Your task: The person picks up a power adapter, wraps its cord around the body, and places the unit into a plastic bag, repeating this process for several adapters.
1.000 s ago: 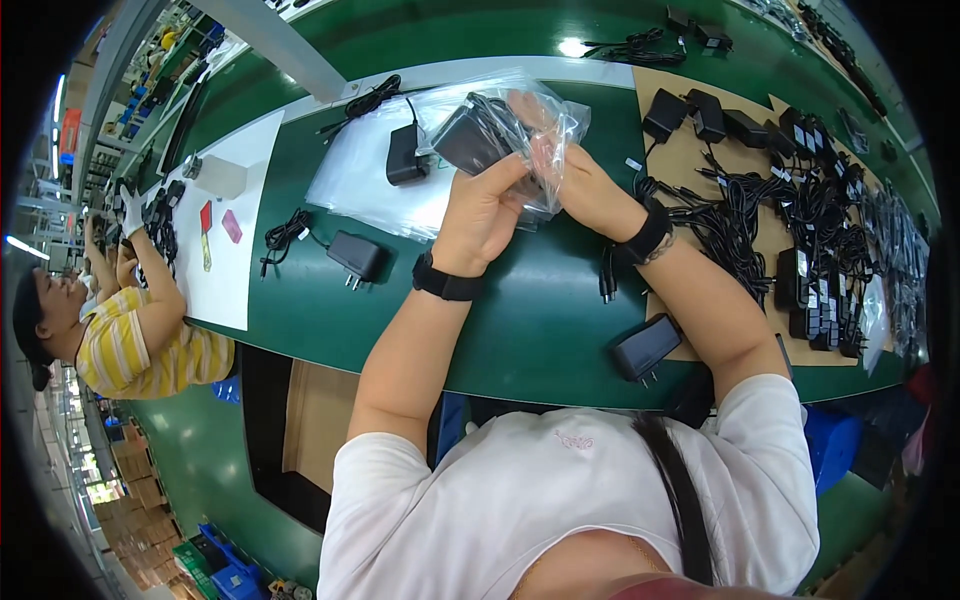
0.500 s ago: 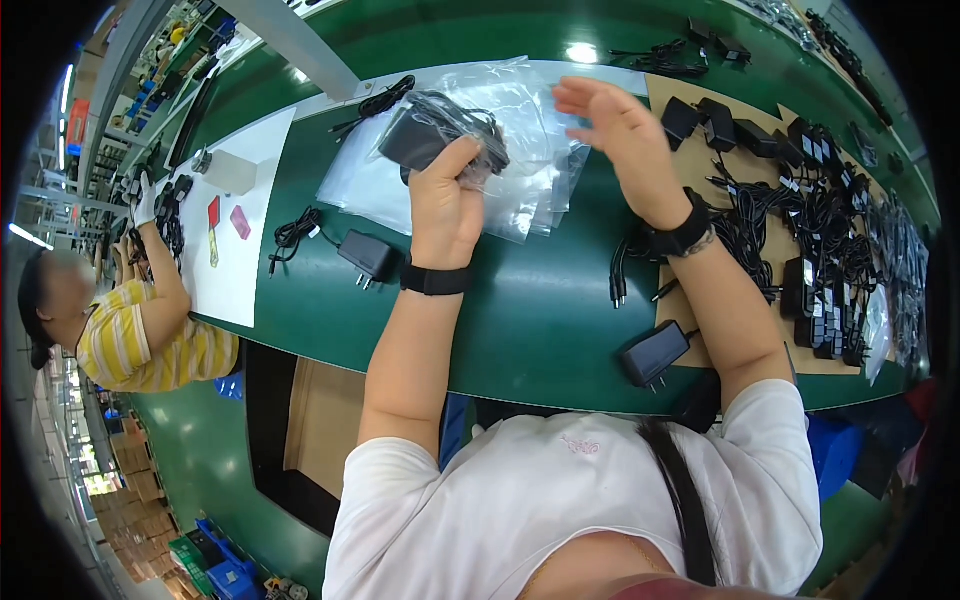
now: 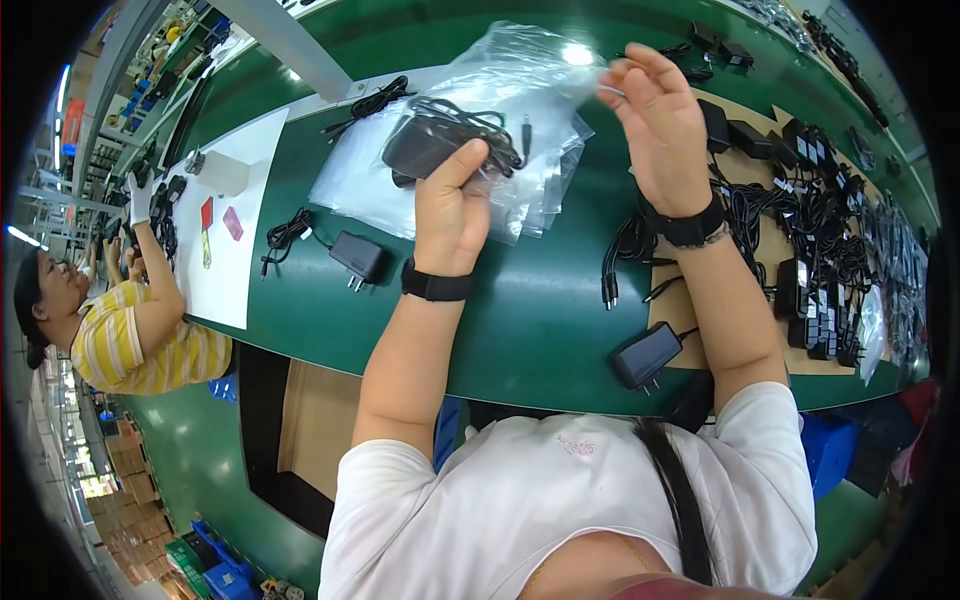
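Observation:
A black power adapter (image 3: 418, 148) with its cord coiled lies in a clear plastic bag (image 3: 520, 55), and my left hand (image 3: 452, 215) is closed around it with the thumb on top. My right hand (image 3: 665, 150) is up at the far right end of the bag, fingertips pinched together on its edge. The bag is stretched out between the two hands. Under them lies a pile of flat clear bags (image 3: 365, 185). Left of my left forearm sits another adapter (image 3: 360, 257) with its cord bundled. A further adapter (image 3: 647, 356) rests near the table's front edge.
On the right, cardboard (image 3: 665, 275) carries many black adapters and cords (image 3: 805, 215), with bagged ones (image 3: 900, 280) beyond. A coiled cord (image 3: 375, 100) lies at the back, near a metal post (image 3: 285, 45). At left, a person in a striped shirt (image 3: 130, 330) works beside a white surface (image 3: 225, 285).
My right hand has moved right and away from me and now pinches the bag's edge; before, its fingers were spread. The bag has been drawn out toward it. My left hand keeps its hold.

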### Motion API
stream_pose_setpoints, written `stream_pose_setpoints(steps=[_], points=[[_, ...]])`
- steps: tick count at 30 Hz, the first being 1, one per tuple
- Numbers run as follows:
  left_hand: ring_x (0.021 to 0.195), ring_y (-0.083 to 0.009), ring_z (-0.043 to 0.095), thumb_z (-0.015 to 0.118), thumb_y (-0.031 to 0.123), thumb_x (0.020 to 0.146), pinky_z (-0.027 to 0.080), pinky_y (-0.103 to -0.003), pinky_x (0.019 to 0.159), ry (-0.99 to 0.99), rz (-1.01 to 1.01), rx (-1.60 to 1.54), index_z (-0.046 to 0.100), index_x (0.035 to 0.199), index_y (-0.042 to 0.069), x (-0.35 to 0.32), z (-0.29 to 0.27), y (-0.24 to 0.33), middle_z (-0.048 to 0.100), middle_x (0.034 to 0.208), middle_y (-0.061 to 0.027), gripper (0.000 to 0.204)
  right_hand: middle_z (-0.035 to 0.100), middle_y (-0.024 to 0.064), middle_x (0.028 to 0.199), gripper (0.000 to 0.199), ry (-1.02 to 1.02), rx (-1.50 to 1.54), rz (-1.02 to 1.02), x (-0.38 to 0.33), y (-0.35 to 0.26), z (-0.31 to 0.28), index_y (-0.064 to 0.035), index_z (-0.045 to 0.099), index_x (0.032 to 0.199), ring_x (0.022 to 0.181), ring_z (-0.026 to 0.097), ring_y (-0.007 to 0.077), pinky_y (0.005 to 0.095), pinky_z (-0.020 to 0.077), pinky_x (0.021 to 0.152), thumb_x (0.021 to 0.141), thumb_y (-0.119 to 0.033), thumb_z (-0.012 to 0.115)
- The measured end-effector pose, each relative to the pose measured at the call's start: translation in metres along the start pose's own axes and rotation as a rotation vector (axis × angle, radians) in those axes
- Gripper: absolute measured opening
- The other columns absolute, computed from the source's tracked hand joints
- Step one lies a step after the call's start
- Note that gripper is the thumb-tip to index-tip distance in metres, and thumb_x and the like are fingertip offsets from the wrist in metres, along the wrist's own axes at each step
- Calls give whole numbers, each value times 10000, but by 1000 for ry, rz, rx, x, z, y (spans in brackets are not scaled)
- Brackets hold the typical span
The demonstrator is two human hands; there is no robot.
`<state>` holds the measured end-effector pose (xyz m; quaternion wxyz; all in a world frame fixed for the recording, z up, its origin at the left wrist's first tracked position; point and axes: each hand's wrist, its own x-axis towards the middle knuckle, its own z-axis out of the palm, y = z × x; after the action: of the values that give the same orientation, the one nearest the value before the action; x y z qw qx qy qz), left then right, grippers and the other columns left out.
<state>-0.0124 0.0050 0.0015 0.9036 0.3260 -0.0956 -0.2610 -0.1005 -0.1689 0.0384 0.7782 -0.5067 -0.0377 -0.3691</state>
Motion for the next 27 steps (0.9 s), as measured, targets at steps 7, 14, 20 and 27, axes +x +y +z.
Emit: stream_pose_setpoints(steps=[7, 14, 20, 27], points=[[974, -161, 530, 619, -10, 765, 396, -303, 892, -103, 50, 105, 524, 1097, 40, -13, 15, -20, 573, 1031, -40, 348, 470, 62, 1221, 552, -203, 208, 546, -36, 29, 29, -57, 332, 1326, 1122, 432, 162, 321, 365, 933, 921, -427, 393], [938, -119, 515, 696, 75, 742, 439, -270, 804, -157, -33, 346, 508, 1120, 36, -30, 33, -35, 561, 981, -16, 423, 592, 25, 925, 342, -55, -385, 237, -32, 28, 13, -18, 593, 1046, 832, 523, 89, 231, 434, 698, 944, -287, 408], [963, -148, 516, 691, 155, 748, 440, -258, 750, -69, -12, 534, 281, 1311, 0, -17, 32, -1, 472, 1152, -121, 714, 608, 87, 760, 137, -203, -1325, -887, -18, 30, -4, -9, 620, 891, 652, 579, 236, 308, 465, 608, 861, -85, 510], [658, -57, 486, 614, 98, 785, 379, -204, 601, 26, 169, 500, 588, 867, -18, -18, 18, -8, 570, 774, -3, 145, 628, 89, 826, 200, -185, -669, 21, -39, 40, 16, 28, 609, 886, 675, 552, 156, 289, 458, 608, 880, -131, 488]])
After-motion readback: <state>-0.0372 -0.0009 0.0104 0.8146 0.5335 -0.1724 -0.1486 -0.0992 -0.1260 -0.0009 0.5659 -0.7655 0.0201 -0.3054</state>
